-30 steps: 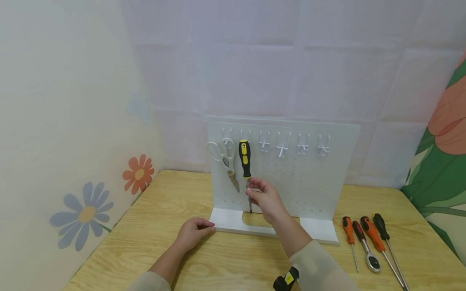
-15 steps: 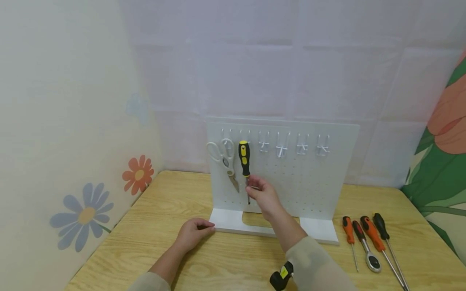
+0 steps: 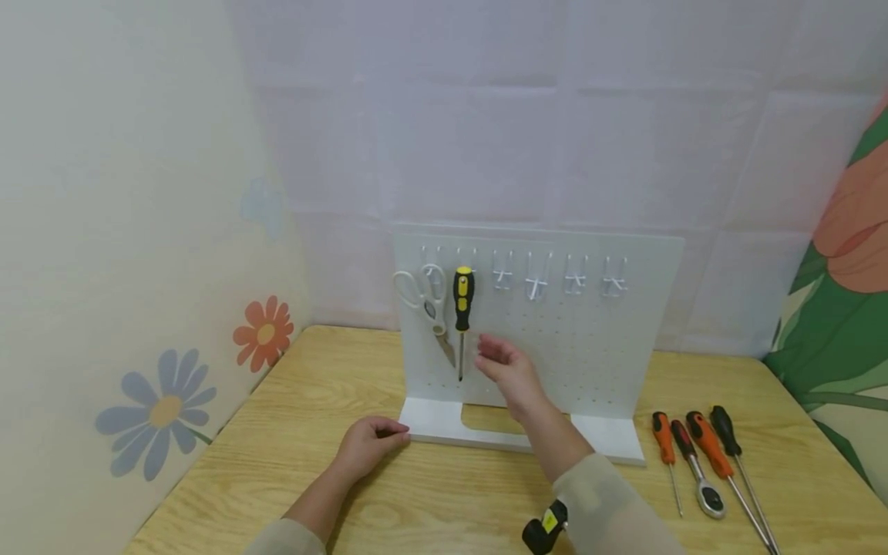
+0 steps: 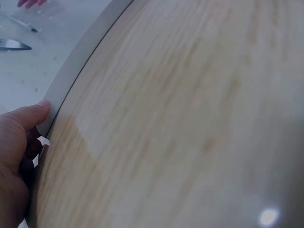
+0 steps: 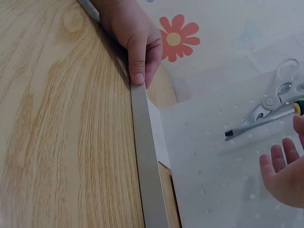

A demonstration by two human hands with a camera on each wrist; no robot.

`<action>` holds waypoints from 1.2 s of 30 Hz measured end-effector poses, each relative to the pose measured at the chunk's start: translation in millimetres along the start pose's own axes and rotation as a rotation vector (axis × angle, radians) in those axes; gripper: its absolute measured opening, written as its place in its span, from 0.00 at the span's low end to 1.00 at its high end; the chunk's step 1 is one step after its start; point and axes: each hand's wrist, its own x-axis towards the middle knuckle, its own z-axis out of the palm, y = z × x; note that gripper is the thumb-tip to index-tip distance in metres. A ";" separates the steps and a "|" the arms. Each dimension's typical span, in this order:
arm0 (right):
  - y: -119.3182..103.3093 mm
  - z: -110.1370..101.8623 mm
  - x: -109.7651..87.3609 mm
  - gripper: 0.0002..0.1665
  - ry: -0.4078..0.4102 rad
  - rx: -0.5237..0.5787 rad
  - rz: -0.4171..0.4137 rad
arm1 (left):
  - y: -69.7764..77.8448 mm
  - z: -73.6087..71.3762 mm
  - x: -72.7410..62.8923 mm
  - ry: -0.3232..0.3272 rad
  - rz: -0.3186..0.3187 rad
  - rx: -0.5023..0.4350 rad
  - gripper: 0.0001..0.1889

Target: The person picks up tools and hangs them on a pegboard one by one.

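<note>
1. Head view: a yellow-and-black screwdriver hangs tip down at the second hook from the left on a white pegboard, just right of white-handled scissors.
2. Beside its shaft, the right hand is empty, fingers loosely spread and apart from the screwdriver; the right wrist view shows the same gap.
3. At the near left corner of the board, the left hand pinches the pegboard base, thumb on its near edge.
4. Four more wire hooks run to the right.
5. On the right of the wooden table lie, left to right, a small orange screwdriver, a ratchet, a larger orange screwdriver and a black-handled screwdriver.
6. Near the right sleeve, a black tool with a yellow label is partly hidden.
</note>
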 end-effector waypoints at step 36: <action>-4.5 -116.6 -39.5 0.29 0.159 -0.107 0.047 | -2.2 0.4 0.8 0.001 0.002 -0.004 0.05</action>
